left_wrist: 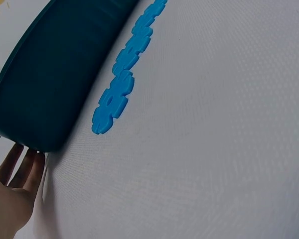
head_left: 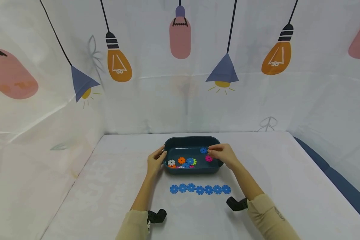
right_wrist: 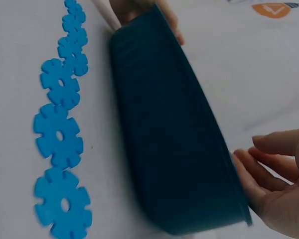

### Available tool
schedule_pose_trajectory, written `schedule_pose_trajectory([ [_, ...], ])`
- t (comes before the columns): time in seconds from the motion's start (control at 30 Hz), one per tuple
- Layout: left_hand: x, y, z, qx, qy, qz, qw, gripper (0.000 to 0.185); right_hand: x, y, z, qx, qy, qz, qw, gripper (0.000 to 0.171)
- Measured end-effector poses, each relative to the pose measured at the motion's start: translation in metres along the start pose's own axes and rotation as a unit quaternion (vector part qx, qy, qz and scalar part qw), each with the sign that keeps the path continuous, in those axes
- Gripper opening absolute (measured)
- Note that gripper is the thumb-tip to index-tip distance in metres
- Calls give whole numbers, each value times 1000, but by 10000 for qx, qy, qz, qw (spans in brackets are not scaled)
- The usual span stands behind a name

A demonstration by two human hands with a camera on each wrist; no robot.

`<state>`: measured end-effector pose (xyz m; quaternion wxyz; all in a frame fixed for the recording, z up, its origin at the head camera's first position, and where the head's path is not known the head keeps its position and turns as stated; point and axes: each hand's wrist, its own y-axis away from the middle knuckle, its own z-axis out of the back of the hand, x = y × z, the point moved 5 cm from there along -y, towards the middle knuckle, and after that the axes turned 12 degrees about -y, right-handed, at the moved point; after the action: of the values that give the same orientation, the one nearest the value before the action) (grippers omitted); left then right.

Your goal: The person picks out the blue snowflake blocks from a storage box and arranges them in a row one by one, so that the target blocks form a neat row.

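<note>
Toward the far edge of the white table (head_left: 114, 186), midway between its left and right edges, a dark teal tray (head_left: 192, 169) is steadied by both hands. The left hand (head_left: 154, 161) is laid against the tray's left end with relaxed, fairly straight fingers (left_wrist: 23, 167) touching the outer wall, nothing being gripped. The right hand (head_left: 223, 154) is reached over the tray's right rim, and a blue snowflake piece (head_left: 203, 150) appears to be pinched at its fingertips, though the right wrist view shows only loosely bent fingers (right_wrist: 261, 174) beside the tray wall, so the pinch is judged, not certain. Inside the tray, a pink piece (head_left: 209, 158), an orange piece (head_left: 181, 160), a white piece (head_left: 171, 162) and a few others are gathered along the near wall. Nearer the table's front edge, a row of linked blue pieces (head_left: 199, 189) is laid parallel to the tray, just apart from it. Several risks are judged likely: the small flat piece could be dropped if it is held only by its edge; the light tray could be shoved toward the row if the left hand's pressure is eased, and the chain would be knocked crooked; the row's joints could also be pulled apart if a sleeve is dragged across them.
</note>
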<state>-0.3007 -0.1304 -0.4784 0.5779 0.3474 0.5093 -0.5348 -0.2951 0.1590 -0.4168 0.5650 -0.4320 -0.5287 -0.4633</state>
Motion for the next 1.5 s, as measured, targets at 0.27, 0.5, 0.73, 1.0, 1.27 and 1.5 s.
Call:
schedule_pose_trajectory([
  [0.27,-3,0,-3,40,-3,-68,10000,34,-16,-42,-11,-669,932,-392,9926,34],
  [0.5,-5,0,-3,32,-6,-114,9999,34,-25,-57,-15,-894,1481,-533,9835,35],
  [0.73,-6,0,-2,34,-94,-129,9999,36,-39,-74,-27,-601,907,-662,9918,36],
  [1.0,-5,1,-3,79,22,-101,9999,37,-47,-85,-58,73,120,-669,9977,38],
  [1.27,-2,0,-2,-43,91,-336,9994,35,-35,-78,-81,776,-285,-507,9953,39],
  [1.5,0,0,-1,-70,160,-256,9995,34,-36,-76,-65,-453,61,-1014,9938,32],
])
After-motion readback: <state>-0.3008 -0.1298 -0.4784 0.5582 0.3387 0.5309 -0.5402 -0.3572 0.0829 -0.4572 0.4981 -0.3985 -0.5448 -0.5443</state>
